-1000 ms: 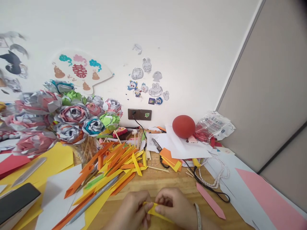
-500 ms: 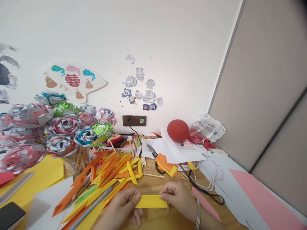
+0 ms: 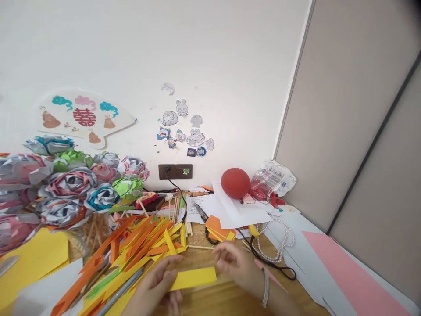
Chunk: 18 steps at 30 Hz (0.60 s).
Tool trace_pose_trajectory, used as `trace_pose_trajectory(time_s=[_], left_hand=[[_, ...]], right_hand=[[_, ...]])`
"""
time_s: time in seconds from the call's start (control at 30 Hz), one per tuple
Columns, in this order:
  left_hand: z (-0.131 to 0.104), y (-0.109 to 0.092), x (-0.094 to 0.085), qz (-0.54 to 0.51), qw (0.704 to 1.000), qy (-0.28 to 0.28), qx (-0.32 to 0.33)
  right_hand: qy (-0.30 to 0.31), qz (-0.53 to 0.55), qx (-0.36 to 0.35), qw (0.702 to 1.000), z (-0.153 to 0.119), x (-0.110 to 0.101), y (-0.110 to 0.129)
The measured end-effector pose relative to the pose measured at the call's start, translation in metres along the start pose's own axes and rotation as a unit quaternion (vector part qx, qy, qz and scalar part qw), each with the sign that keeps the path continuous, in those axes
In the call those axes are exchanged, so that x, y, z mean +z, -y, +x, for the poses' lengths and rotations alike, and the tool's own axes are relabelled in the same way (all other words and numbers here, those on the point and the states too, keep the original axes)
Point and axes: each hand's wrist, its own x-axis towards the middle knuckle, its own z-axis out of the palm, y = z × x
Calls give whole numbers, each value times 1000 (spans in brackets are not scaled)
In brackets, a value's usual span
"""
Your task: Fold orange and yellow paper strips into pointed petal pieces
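A flat yellow paper strip [image 3: 194, 278] lies across the front middle, held at its left end by my left hand [image 3: 158, 285], thumb on top and fingers beneath. My right hand [image 3: 235, 264] is just beyond the strip's right end, not touching it. Its fingers are loosely curled and apart, with nothing visible between them. A pale bracelet circles the right wrist. Left of my hands, a pile of folded orange and yellow paper strips [image 3: 141, 241] spreads over the wooden table [image 3: 210, 303].
Paper flowers [image 3: 75, 182] crowd the left. Behind my hands are scissors [image 3: 200, 213], orange paper pieces [image 3: 219, 226], a red balloon [image 3: 235, 183] on white sheets and thin wooden sticks. A bead string [image 3: 279, 252], black cord and pink paper [image 3: 348, 263] lie right.
My right hand has let go of the yellow strip's right end and moved slightly up from it. My left hand still holds the strip. The view has turned a little to the right.
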Motion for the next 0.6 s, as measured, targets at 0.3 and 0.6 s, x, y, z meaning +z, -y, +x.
trace_pose_trajectory(time_s=[0.3, 0.6], left_hand=[[-4, -7, 13, -31, 999, -5, 33], [-10, 11, 32, 49, 995, 77, 38]], right_hand=[[-4, 91, 74, 993, -7, 31, -2], [80, 218, 115, 966, -12, 54, -8]])
